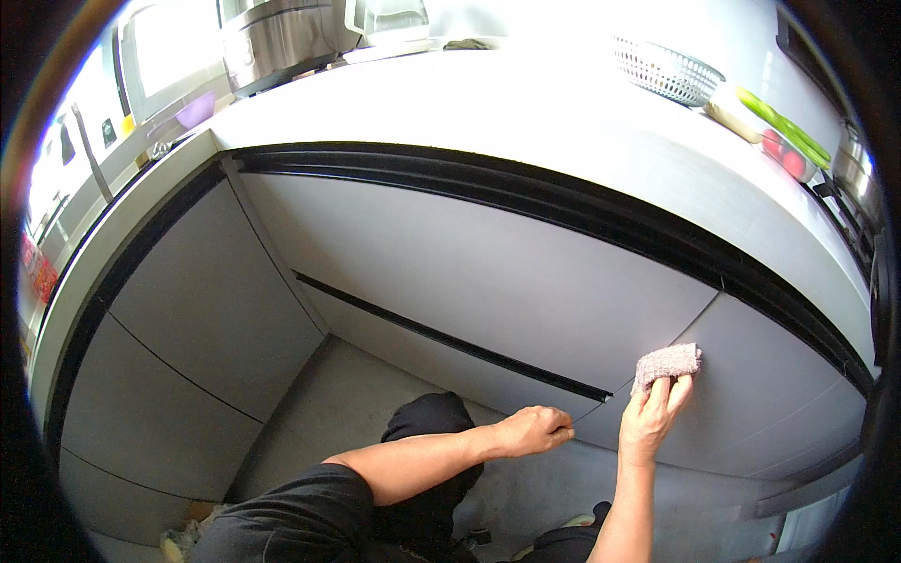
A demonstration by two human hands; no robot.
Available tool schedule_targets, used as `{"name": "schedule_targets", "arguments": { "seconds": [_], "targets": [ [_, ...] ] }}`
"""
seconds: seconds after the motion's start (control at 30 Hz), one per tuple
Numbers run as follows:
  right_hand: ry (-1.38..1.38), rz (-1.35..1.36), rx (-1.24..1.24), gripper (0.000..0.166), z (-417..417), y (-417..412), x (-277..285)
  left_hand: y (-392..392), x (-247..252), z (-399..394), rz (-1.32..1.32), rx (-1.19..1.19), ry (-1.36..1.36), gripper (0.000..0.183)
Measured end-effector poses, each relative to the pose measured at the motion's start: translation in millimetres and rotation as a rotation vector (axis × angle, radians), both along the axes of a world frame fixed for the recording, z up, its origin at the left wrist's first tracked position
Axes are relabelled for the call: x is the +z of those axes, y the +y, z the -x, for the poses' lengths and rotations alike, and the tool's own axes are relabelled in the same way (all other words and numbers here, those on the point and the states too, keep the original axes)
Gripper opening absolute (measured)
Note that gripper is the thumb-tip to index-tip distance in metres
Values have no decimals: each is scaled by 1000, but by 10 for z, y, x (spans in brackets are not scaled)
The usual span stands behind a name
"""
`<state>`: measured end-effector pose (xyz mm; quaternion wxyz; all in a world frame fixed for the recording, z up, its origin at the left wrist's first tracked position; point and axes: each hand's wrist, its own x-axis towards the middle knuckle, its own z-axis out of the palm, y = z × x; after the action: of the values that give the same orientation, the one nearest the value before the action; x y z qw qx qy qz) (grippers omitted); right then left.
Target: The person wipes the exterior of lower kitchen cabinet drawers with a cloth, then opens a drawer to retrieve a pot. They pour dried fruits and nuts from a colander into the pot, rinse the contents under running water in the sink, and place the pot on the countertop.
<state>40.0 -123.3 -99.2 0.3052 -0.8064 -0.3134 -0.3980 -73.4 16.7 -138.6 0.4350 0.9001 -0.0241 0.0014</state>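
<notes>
My right hand (651, 419) presses a folded pale pink cloth (667, 366) against the grey cabinet front (767, 394), just right of the seam between two panels. To its left, my left hand (538, 431) is loosely curled over my knee area, near the low end of the drawer front (486, 267); nothing shows in it, and its fingertips are partly hidden. A black handle strip (450, 338) runs between the upper and lower drawer fronts and ends near the cloth.
Above the cabinets, the white countertop (493, 105) holds a perforated basket (665, 70), green vegetables (785, 127), tomatoes (793, 164) and a steel appliance (281, 42). A stove edge with a pot (855, 165) is at right. A plastic bag (186, 538) lies at lower left.
</notes>
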Motion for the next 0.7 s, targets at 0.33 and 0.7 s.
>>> {"name": "schedule_targets", "arguments": {
  "seconds": [0.33,0.7],
  "targets": [
    [124,26,74,19,-45,-216,36,-119,57,-10,21,-33,-15,28],
    [223,212,55,23,-54,-374,-1,-336,-17,-71,5,-55,-41,28]
  ]
}}
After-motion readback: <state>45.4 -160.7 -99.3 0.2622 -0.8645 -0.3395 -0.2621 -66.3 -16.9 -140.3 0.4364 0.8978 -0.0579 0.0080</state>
